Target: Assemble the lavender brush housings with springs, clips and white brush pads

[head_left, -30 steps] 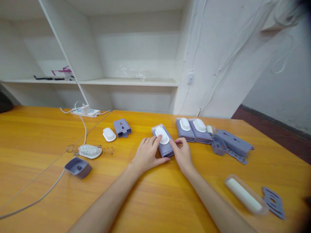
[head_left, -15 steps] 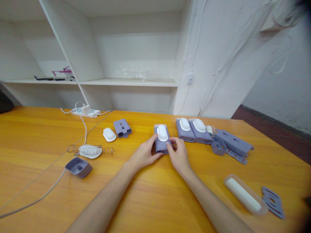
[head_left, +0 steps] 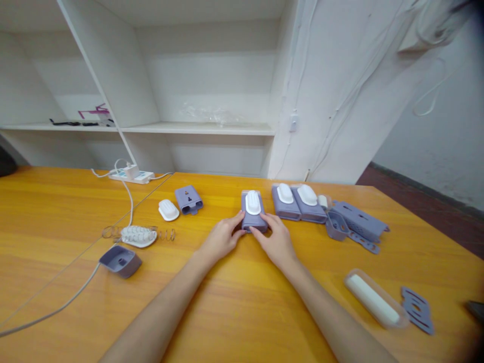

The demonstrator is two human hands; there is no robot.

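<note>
**Unit squared up and pushed back**

You've straightened the lavender unit [head_left: 253,216] and slid it toward 12 o'clock. Your left hand [head_left: 221,241] and right hand [head_left: 275,241] pinch its near end, fingers narrow. 2 finished units [head_left: 297,202] lie at its 3 o'clock.

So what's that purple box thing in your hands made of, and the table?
The purple box looks like matte plastic: smooth moulded edges, even colour, with a glossier white cap. The table looks like varnished wood or wood-look laminate: orange grain lines, soft sheen.
</note>
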